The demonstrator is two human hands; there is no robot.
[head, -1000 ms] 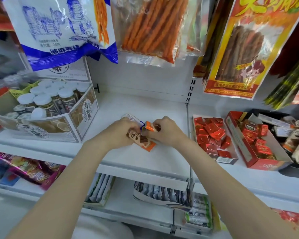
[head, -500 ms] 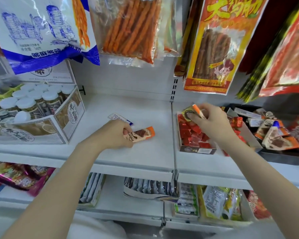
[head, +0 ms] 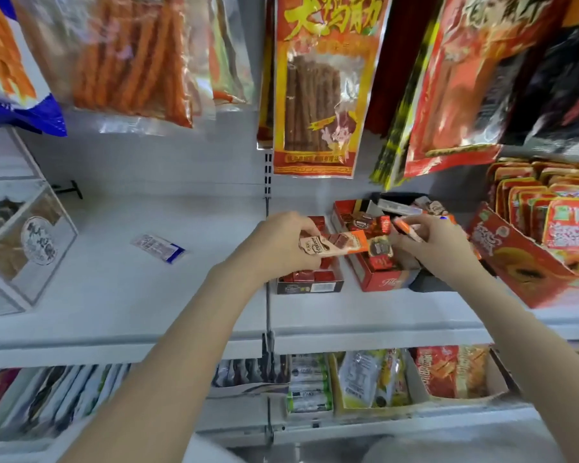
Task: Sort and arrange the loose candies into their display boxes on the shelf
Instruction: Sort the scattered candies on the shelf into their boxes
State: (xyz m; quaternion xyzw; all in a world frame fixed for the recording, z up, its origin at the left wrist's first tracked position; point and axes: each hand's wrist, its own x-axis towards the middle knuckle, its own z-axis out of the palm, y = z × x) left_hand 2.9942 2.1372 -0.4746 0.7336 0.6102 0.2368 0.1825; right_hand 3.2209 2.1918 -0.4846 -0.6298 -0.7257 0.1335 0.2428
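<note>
My left hand (head: 281,243) grips an orange and cream chocolate bar wrapper (head: 336,245) and holds it above the small box of red candies (head: 310,283). My right hand (head: 430,243) pinches a thin orange candy wrapper (head: 406,228) over the red display box (head: 381,279), which holds red and dark wrapped candies. A white and blue packet (head: 157,247) lies loose on the white shelf (head: 131,295) to the left of both hands.
A dark tray (head: 398,198) with mixed bars sits behind the red box. A large red carton of red packs (head: 532,262) stands at the right. A clear-sided jar box (head: 30,248) is at the left. Snack bags (head: 318,85) hang overhead.
My left hand lifted the orange bar off the shelf and carried it right, over the candy boxes. My right hand moved farther right with its orange wrapper. The view shifted right.
</note>
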